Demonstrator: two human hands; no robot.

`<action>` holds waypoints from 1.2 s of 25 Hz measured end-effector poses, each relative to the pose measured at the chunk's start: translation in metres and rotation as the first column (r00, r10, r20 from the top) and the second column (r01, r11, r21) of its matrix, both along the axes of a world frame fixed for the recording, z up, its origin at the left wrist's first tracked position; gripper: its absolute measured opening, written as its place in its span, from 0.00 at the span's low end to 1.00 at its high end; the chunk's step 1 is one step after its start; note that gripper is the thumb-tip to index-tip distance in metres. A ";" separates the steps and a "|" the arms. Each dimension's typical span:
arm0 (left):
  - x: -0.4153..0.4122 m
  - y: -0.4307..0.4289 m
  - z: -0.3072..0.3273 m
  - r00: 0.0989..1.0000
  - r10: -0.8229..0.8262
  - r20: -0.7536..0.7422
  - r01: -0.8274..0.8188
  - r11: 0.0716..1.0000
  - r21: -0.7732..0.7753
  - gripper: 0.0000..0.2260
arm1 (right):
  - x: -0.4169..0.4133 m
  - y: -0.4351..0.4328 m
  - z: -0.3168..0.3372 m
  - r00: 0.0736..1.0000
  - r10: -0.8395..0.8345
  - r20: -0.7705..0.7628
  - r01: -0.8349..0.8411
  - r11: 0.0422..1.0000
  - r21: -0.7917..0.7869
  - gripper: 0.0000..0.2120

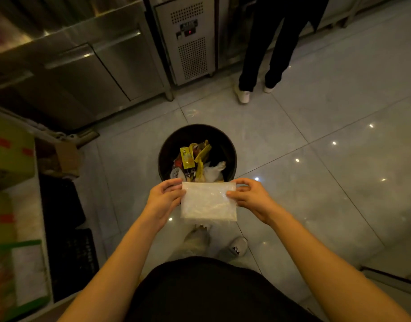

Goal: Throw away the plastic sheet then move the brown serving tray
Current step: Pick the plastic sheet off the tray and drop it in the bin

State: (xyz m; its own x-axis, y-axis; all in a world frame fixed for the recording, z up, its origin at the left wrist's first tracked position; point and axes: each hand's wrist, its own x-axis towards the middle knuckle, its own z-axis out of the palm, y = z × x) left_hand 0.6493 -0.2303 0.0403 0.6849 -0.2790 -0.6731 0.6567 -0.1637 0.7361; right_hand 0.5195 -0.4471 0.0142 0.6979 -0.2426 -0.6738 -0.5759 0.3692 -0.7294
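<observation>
Folded clear plastic sheet (208,203) held at the round black trash bin (196,154)

We've got our left hand (163,198) and right hand (251,197) pinching its side edges, just over the near rim.

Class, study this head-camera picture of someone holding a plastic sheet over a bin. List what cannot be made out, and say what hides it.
- Brown serving tray: nowhere in the head view.
- Near rim of the bin: covered by the plastic sheet that the left hand and right hand hold.
- Bystander: cut off above the legs by the top edge.
- Fridge display: too small to read.
</observation>
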 end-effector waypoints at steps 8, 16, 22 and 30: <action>0.054 -0.001 -0.044 0.996 -0.060 -0.067 0.067 0.990 0.124 0.09 | 0.081 0.007 -0.021 0.995 -0.074 -0.067 0.060 0.978 -0.201 0.17; 0.112 -0.019 -0.110 0.959 -0.283 0.013 0.251 0.867 0.431 0.14 | 0.157 0.016 -0.073 0.946 0.012 -0.325 -0.159 0.890 -0.428 0.21; 0.132 -0.015 -0.137 0.935 -0.354 -0.015 0.322 0.831 0.454 0.16 | 0.184 0.019 -0.099 0.917 0.063 -0.394 -0.251 0.859 -0.447 0.22; 0.140 -0.019 -0.148 0.871 -0.490 0.021 0.434 0.789 0.434 0.27 | 0.187 0.019 -0.110 0.909 0.058 -0.413 -0.266 0.843 -0.467 0.26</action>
